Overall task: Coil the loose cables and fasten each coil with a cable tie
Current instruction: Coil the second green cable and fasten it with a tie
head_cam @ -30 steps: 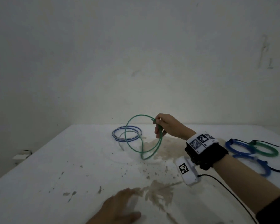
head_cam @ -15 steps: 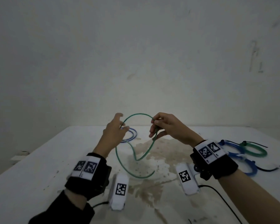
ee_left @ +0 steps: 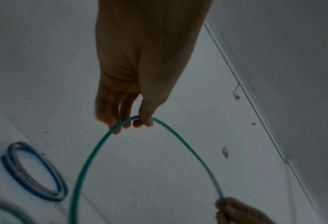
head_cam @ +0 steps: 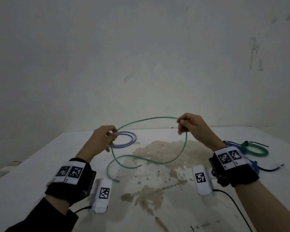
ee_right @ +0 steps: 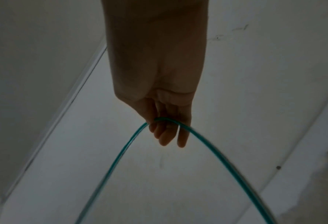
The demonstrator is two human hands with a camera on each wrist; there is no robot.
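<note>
A loose green cable (head_cam: pixel 146 120) arches in the air between both hands above the white table (head_cam: pixel 32 173). My left hand (head_cam: pixel 113 134) pinches it at the left, and my right hand (head_cam: pixel 181 124) pinches it higher at the right. From the right hand the cable hangs down in a long loop (head_cam: pixel 179 156) onto the stained tabletop, and its pale free end (head_cam: pixel 115 180) lies near my left wrist. The left wrist view shows thumb and fingers (ee_left: pixel 145 119) closed on the cable (ee_left: pixel 188 148). In the right wrist view the cable (ee_right: pixel 207 139) runs over the curled fingers (ee_right: pixel 165 136).
A blue and grey coil (head_cam: pixel 126 139) lies on the table behind my left hand, also seen as a blue and grey coil (ee_left: pixel 34 174). At the right edge lie a tied green coil (head_cam: pixel 256 150) and blue coils (head_cam: pixel 254 166) with black ties. A brown stain (head_cam: pixel 157 153) covers the table's middle.
My left hand rose from the table's near edge and took hold of the green cable. The hands then drew apart, opening the small loops into one wide arch.
</note>
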